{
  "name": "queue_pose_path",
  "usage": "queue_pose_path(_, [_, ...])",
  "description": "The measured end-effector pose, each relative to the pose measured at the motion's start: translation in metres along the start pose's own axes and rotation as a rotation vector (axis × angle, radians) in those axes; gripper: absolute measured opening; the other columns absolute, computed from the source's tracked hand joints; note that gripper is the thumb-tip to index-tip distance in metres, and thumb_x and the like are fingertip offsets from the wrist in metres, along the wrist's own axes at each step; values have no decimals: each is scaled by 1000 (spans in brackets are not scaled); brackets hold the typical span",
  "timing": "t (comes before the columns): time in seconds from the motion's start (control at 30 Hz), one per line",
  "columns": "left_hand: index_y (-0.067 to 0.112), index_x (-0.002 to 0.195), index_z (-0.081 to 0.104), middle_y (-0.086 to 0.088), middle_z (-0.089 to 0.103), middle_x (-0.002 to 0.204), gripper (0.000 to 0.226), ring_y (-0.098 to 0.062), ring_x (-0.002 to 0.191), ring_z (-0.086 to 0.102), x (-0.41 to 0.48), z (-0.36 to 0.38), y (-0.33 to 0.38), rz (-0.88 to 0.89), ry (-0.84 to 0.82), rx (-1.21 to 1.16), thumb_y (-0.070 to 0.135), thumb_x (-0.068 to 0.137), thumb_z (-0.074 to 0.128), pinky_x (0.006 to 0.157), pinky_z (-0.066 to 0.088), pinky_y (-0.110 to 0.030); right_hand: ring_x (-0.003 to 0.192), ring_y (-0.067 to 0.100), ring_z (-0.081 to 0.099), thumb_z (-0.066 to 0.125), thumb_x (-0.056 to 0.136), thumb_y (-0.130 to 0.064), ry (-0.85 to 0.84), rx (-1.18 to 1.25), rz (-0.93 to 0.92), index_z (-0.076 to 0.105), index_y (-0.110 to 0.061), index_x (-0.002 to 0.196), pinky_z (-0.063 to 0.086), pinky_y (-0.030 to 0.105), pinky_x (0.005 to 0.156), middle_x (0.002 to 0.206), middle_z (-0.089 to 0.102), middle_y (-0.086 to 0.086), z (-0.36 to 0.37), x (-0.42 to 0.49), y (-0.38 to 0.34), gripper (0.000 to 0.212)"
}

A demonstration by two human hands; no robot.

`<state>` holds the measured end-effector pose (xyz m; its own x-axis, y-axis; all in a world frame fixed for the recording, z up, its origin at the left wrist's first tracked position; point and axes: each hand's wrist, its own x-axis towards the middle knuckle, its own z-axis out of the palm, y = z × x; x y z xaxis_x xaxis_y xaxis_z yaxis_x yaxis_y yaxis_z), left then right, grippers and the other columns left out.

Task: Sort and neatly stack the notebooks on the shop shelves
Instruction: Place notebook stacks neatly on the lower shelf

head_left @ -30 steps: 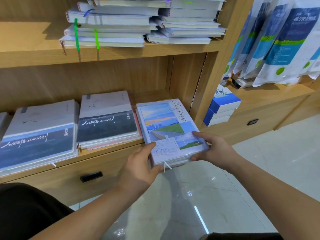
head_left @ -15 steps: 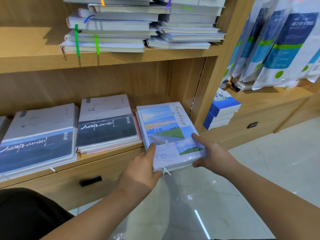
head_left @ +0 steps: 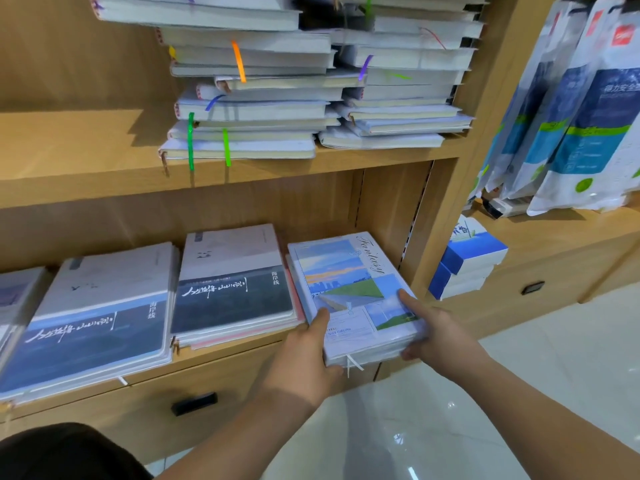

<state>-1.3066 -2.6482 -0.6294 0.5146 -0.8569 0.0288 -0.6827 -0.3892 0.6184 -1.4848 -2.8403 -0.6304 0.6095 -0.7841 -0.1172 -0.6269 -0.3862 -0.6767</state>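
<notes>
A stack of landscape-cover notebooks (head_left: 346,282) lies at the right end of the lower shelf (head_left: 221,358), its near end past the shelf edge. My left hand (head_left: 304,358) grips the stack's near left corner, thumb on the top cover. My right hand (head_left: 433,330) grips the near right corner, thumb on the cover as well. To the left lie two stacks of dark-blue-and-grey notebooks (head_left: 235,289) (head_left: 93,317). On the upper shelf (head_left: 86,168) two uneven piles of white notebooks (head_left: 249,109) (head_left: 405,91) show coloured ribbon markers.
A wooden upright (head_left: 446,209) bounds the shelf bay on the right. Beyond it sit blue-and-white boxes (head_left: 467,265) and hanging blue packets (head_left: 575,116). A drawer with a black handle (head_left: 194,403) is under the lower shelf. Glossy floor tiles (head_left: 485,393) lie below.
Both hands have pushed the landscape-cover stack a little deeper onto the lower shelf. My view has tilted upward, bringing more of the upper piles into sight.
</notes>
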Motion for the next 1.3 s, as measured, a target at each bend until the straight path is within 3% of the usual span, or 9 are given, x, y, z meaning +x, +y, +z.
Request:
queue_pose_path(0.2, [37, 150, 38, 9, 66, 107, 83, -14, 94, 64, 24, -9, -6, 22, 86, 5, 28, 77, 75, 84, 57, -34, 108, 18, 55, 89, 74, -7, 84, -103, -2, 42, -42, 152, 52, 30, 99, 129, 52, 1, 9, 25, -13, 98])
queue_pose_path(0.33, [32, 147, 43, 5, 67, 98, 70, -18, 87, 64, 32, -11, -11, 28, 168, 32, 26, 84, 73, 80, 56, -36, 99, 17, 55, 88, 78, -15, 175, -133, -28, 49, -40, 149, 48, 21, 86, 127, 60, 4, 18, 37, -21, 84])
queue_pose_path(0.43, [31, 123, 54, 9, 66, 86, 41, -19, 82, 64, 23, -6, -15, -29, 217, -2, 31, 86, 71, 76, 55, -38, 97, 16, 54, 89, 76, -16, 167, -105, -7, 46, -41, 150, 48, 20, 79, 122, 59, -2, 17, 40, -23, 89])
queue_pose_path(0.5, [30, 100, 55, 11, 63, 76, 25, -17, 76, 61, 19, -6, -16, -44, 227, 48, 45, 87, 69, 69, 52, -35, 93, 13, 56, 91, 73, -16, 156, -65, 17, 47, -38, 148, 45, 13, 64, 113, 58, -8, 9, 39, -21, 90])
queue_pose_path(0.6, [29, 84, 53, 12, 59, 70, 32, -18, 74, 61, 21, -14, -18, -45, 188, 115, 60, 87, 62, 61, 40, -32, 80, 4, 58, 93, 71, -30, 145, -47, 79, 57, -27, 129, 38, 13, 54, 100, 64, -12, -1, 36, -15, 69])
queue_pose_path(0.77, [24, 93, 56, 3, 70, 92, 38, -25, 90, 67, 30, -12, -11, -61, 86, 176, 62, 91, 56, 70, 50, -33, 79, 12, 64, 86, 80, -43, 14, -46, 113, 65, -22, 94, 44, 23, 58, 84, 66, -9, -6, 36, -9, 33])
queue_pose_path(0.9, [19, 101, 56, 0, 67, 92, 46, -26, 90, 67, 33, -8, -6, -83, 54, 240, 64, 94, 50, 72, 51, -34, 68, 8, 60, 79, 88, -42, -63, -39, 72, 56, -26, 82, 42, 19, 56, 75, 62, -10, -12, 42, -17, 28])
queue_pose_path(1.1, [24, 99, 52, 3, 66, 92, 40, -22, 90, 65, 33, -11, -7, -58, 31, 285, 63, 96, 48, 71, 47, -31, 74, 4, 62, 88, 78, -39, -81, -74, 87, 57, -32, 85, 43, 15, 55, 81, 64, -13, -14, 46, -19, 33])
queue_pose_path(1.3, [19, 110, 59, -1, 68, 102, 36, -25, 99, 66, 38, -10, -9, -99, -25, 267, 53, 98, 55, 83, 53, -35, 78, 1, 61, 92, 73, -23, -50, -88, 142, 65, -28, 93, 42, 13, 56, 89, 69, -10, -4, 51, -18, 34])
